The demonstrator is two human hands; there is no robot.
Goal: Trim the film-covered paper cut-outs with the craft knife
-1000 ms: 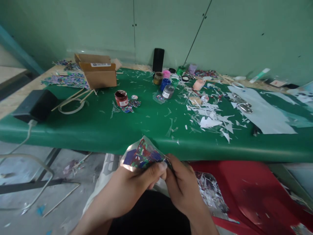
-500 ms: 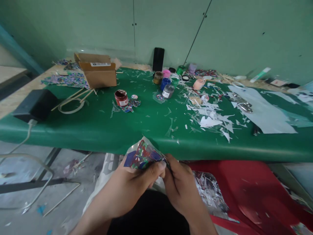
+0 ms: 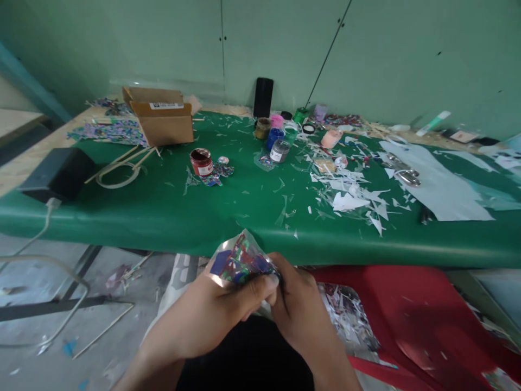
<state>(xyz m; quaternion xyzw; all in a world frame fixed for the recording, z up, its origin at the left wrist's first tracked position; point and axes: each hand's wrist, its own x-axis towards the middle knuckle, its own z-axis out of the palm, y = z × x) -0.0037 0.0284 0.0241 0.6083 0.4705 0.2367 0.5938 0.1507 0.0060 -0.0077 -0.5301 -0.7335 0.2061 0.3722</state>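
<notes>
Below the table's front edge, my left hand [image 3: 211,312] pinches a small shiny foil sheet [image 3: 238,262] painted in blue, red and green. Its thumb lies across the sheet's right end. My right hand [image 3: 301,312] is closed against that same right edge, fingers curled on it. Both hands sit over my lap, in front of the green table [image 3: 171,217].
On the table stand a cardboard box [image 3: 165,117], a red paint jar [image 3: 201,161], several more paint pots [image 3: 277,138], a black phone [image 3: 263,98], scissors [image 3: 401,171], white paper scraps [image 3: 352,198] and a black box [image 3: 57,174]. A red chair [image 3: 415,315] stands at the right.
The foil sheet and both hands have shifted slightly down and closer together; my right hand's fingers have curled tighter against the sheet's edge.
</notes>
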